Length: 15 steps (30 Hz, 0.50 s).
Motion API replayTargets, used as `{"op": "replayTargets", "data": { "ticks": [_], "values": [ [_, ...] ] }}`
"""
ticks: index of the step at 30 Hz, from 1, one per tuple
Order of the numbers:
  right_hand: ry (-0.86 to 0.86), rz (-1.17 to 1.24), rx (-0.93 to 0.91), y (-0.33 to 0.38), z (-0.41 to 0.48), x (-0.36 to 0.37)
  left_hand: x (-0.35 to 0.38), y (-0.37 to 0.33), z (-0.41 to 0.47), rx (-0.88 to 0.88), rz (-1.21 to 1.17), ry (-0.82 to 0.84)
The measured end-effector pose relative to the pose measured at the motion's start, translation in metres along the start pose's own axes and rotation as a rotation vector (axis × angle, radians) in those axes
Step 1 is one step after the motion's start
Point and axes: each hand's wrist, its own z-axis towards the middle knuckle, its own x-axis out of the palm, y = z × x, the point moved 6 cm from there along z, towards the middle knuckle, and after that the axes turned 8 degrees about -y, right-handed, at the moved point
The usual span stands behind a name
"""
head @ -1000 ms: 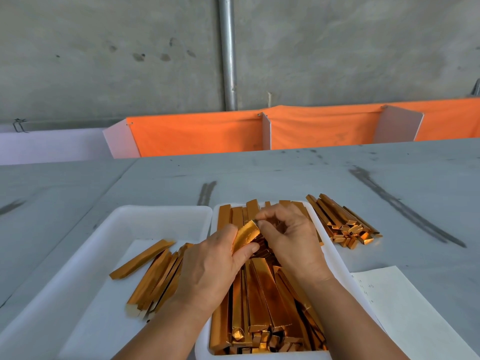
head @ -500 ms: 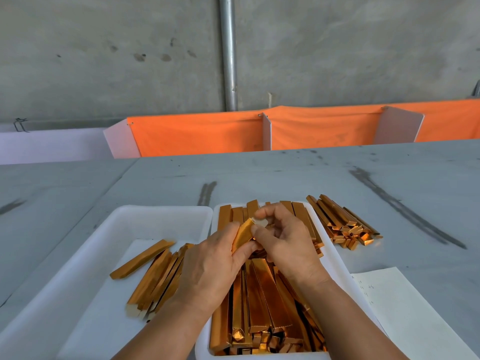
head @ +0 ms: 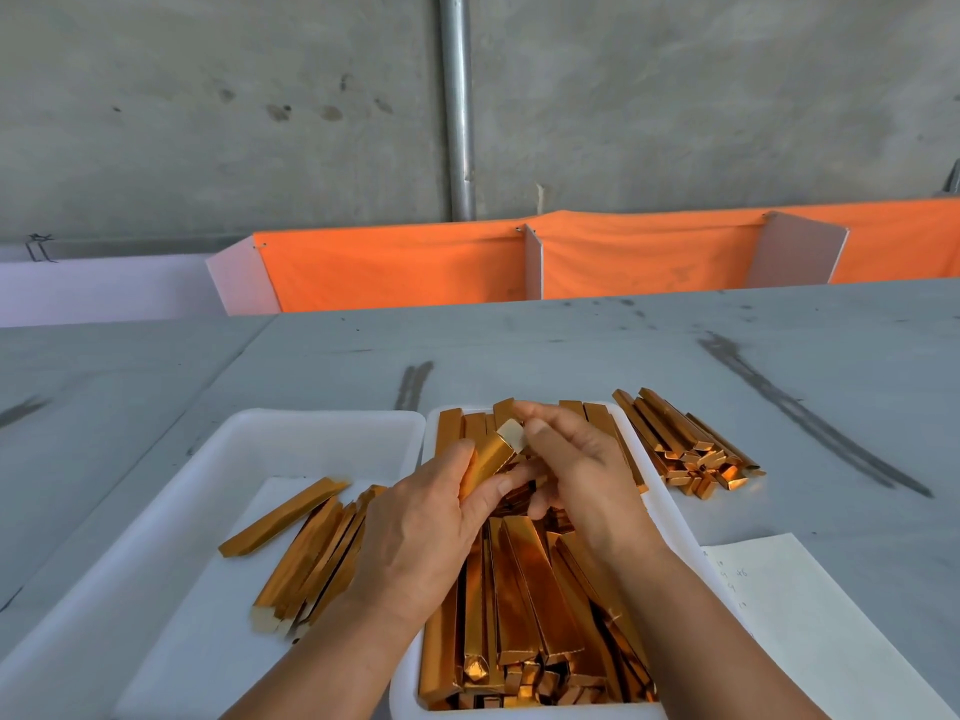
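Grey worktop (head: 571, 356), front edge | your left grip (head: 415, 532) holds one gold box (head: 488, 457) over the full white tray (head: 667, 504) | your right grip (head: 576, 470) pinches its white end

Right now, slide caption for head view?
Left hand grips a gold box; right hand pinches its end flap over the filled tray.

Soft daylight is filling the scene. Bright light is bouncing off the shiny gold boxes (head: 524, 589). Shadows on the gray surface (head: 571, 350) are looking faint. The wide lens is bending straight lines near the edges.
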Motion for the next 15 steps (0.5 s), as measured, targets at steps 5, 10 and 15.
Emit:
{"op": "replayTargets", "data": {
  "ticks": [5,10,15],
  "values": [
    [-0.075,0.15,0.203,-0.013,0.005,-0.008,0.004,0.003,-0.002,0.017,0.032,0.022],
    [0.039,0.234,0.235,-0.015,0.004,0.001,0.004,0.002,-0.001,0.032,0.045,0.026],
    [0.062,0.196,0.19,-0.013,0.004,0.001,0.002,0.001,-0.002,0.024,0.029,0.021]
  ]
}}
